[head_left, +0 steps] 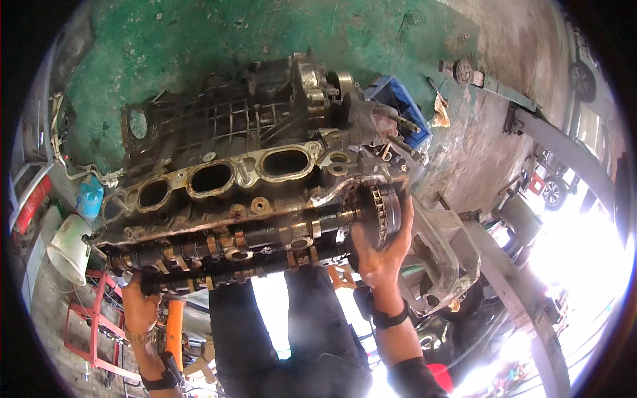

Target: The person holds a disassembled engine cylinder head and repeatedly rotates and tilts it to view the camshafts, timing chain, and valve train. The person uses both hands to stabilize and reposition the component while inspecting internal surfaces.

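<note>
A large, oily engine (219,126) fills the middle of the view, with oval ports along its cylinder head (259,207). Two camshafts (265,237) lie exposed along the near side of the head. My right hand (381,255) is wrapped around the right end, thumb and fingers on either side of the sprocket with its timing chain (379,215). At the left end, my left hand (141,310) grips the near corner of the cylinder head from below; its fingertips are partly hidden behind the dark metal.
A blue crate (418,132) sits on the green floor beyond the engine's right end. At left are a white bucket (70,247), a light-blue jug (90,198) and a red metal frame (96,325). Grey lift arms (511,292) and a metal casting (458,265) stand at right.
</note>
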A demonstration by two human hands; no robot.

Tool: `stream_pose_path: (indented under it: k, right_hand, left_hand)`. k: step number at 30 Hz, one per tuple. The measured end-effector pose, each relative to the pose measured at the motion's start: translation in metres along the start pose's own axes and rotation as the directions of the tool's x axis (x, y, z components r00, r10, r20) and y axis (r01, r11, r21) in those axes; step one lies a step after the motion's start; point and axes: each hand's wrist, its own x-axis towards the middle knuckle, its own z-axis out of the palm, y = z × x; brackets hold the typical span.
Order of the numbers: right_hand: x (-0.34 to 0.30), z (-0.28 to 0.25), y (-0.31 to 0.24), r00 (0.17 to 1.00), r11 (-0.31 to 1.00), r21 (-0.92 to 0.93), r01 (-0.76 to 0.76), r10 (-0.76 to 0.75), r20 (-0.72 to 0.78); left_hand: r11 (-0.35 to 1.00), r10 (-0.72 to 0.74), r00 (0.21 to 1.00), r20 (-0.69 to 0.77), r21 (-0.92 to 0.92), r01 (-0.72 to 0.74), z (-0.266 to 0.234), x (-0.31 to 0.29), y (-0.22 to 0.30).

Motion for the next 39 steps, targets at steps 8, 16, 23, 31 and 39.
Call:
stream_pose_path:
  k: [8, 16, 23, 31, 39]
  right_hand:
    - [0.001, 0.002, -0.013, 0.994, 0.991, 0.080, -0.107, 0.107, -0.004]
    - [0.005, 0.004, -0.009, 0.991, 0.989, -0.129, 0.070, -0.084, -0.102]
    - [0.004, 0.005, 0.002, 0.988, 0.981, -0.185, 0.066, -0.090, -0.123]
    - [0.003, 0.003, -0.004, 0.985, 0.993, -0.071, 0.099, -0.108, -0.136]
    - [0.006, 0.007, 0.010, 0.983, 0.991, -0.081, 0.105, -0.116, -0.144]
  left_hand:
    - [1.000, -0.015, 1.000, -0.012, 0.020, 0.015, 0.004, 0.010, -0.001]
    - [0.931, 0.113, 0.992, -0.052, 0.354, -0.087, 0.000, 0.003, 0.019]
    - [0.961, 0.042, 0.999, 0.021, 0.273, -0.046, -0.003, 0.017, -0.014]
    - [0.895, 0.036, 0.999, -0.025, 0.446, -0.021, 0.004, 0.022, -0.013]
    - [0.800, -0.047, 0.999, -0.021, 0.599, 0.050, 0.005, 0.027, 0.004]
